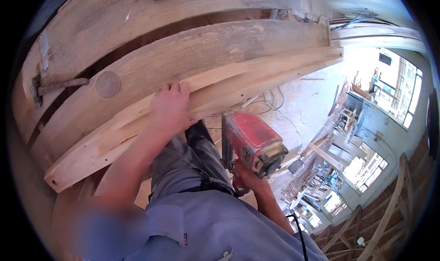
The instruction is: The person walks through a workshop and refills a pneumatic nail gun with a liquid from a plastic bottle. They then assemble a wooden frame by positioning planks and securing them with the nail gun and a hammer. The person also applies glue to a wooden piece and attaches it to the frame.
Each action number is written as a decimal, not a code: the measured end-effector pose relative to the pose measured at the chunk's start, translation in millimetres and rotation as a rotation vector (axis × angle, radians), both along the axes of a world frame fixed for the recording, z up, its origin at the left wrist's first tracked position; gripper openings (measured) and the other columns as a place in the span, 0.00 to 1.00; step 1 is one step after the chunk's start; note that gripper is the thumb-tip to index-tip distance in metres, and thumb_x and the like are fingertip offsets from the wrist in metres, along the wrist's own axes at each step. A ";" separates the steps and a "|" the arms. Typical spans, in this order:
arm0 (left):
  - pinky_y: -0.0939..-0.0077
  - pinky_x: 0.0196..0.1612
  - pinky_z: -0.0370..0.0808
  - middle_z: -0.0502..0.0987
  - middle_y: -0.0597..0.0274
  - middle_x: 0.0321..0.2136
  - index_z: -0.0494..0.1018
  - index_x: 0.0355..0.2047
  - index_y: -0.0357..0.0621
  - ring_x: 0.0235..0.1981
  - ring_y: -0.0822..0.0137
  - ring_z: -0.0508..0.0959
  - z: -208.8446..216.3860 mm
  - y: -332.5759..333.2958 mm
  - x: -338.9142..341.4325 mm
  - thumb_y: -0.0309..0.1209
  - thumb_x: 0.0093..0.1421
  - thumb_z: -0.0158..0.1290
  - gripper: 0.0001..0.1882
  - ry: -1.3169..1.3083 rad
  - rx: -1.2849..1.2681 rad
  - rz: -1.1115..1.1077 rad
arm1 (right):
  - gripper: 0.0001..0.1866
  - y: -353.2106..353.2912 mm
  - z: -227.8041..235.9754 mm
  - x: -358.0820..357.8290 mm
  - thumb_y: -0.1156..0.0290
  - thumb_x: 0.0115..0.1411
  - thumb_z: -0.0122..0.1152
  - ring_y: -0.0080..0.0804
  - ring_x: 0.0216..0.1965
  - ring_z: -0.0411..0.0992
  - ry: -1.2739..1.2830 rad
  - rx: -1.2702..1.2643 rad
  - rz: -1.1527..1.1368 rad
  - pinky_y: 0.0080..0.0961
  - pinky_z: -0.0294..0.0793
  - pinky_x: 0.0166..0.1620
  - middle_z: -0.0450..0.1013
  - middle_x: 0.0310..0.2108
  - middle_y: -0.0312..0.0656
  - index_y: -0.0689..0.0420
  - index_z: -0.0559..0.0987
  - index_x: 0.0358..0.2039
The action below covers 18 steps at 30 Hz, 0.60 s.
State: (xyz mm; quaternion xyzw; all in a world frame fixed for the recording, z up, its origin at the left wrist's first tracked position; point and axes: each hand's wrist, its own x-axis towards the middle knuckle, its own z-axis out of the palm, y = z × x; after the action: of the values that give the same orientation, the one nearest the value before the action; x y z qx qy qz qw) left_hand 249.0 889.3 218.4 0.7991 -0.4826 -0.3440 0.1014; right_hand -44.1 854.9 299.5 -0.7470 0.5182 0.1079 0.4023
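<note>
My left hand (170, 106) is closed over a long pale wooden board (220, 96) at the near edge of the bench. Its fingers reach over the board's top, and the thumb shows on the near side. Small dark holes or nail heads dot this board. Lower right of that hand, my right hand (247, 177) grips a red nail gun (254, 137) with a worn dark end cap. The tool's nose side faces the board, apart from it as far as I can see. Part of the right hand's fingers is hidden behind the tool.
Broad, dusty planks (183, 41) with dark gaps between them form the bench. A hammer (59, 84) lies at the far left beside a round wooden disc (107, 84). A pale hose (293, 128) loops across the floor. Wood scraps (316, 169) clutter the right side below windows.
</note>
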 end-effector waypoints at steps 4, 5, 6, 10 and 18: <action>0.57 0.50 0.77 0.74 0.48 0.46 0.66 0.47 0.38 0.52 0.49 0.75 10.3 -1.0 4.6 0.40 0.40 0.74 0.38 0.060 0.035 -0.039 | 0.11 -11.2 23.8 3.0 0.73 0.60 0.56 0.22 0.24 0.68 0.065 0.269 -0.262 0.24 0.68 0.27 0.69 0.24 0.34 0.56 0.76 0.44; 0.56 0.51 0.77 0.74 0.47 0.47 0.66 0.47 0.37 0.53 0.47 0.74 9.9 -1.9 7.5 0.39 0.39 0.74 0.38 0.079 0.027 -0.047 | 0.12 -12.4 27.8 1.4 0.73 0.60 0.57 0.22 0.23 0.68 0.135 0.445 -0.385 0.24 0.68 0.26 0.69 0.24 0.34 0.56 0.76 0.45; 0.56 0.50 0.77 0.74 0.47 0.47 0.67 0.46 0.37 0.52 0.47 0.74 10.8 -0.5 8.4 0.39 0.39 0.74 0.38 0.068 0.019 -0.039 | 0.15 -4.1 24.3 -6.2 0.75 0.58 0.57 0.21 0.21 0.67 0.052 0.270 -0.364 0.23 0.68 0.25 0.69 0.23 0.34 0.58 0.75 0.46; 0.56 0.49 0.77 0.76 0.47 0.45 0.67 0.44 0.37 0.49 0.48 0.76 13.2 2.3 5.2 0.39 0.39 0.74 0.37 0.051 -0.015 -0.022 | 0.21 -9.8 67.9 20.2 0.80 0.52 0.55 0.22 0.18 0.65 -0.260 0.251 -0.636 0.23 0.67 0.24 0.67 0.19 0.35 0.64 0.74 0.49; 0.57 0.48 0.78 0.77 0.48 0.44 0.68 0.46 0.38 0.48 0.48 0.78 16.4 10.9 4.8 0.43 0.44 0.70 0.34 -0.008 -0.089 -0.068 | 0.18 18.6 61.1 2.1 0.78 0.54 0.55 0.22 0.18 0.65 -0.270 0.245 -0.780 0.23 0.69 0.26 0.67 0.20 0.34 0.62 0.74 0.47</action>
State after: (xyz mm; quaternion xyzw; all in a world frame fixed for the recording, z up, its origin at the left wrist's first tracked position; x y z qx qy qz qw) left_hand 253.8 900.1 234.8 0.7785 -0.5245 -0.3221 0.1231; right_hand -42.0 873.6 360.7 -0.4493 0.6876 -0.0903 0.5631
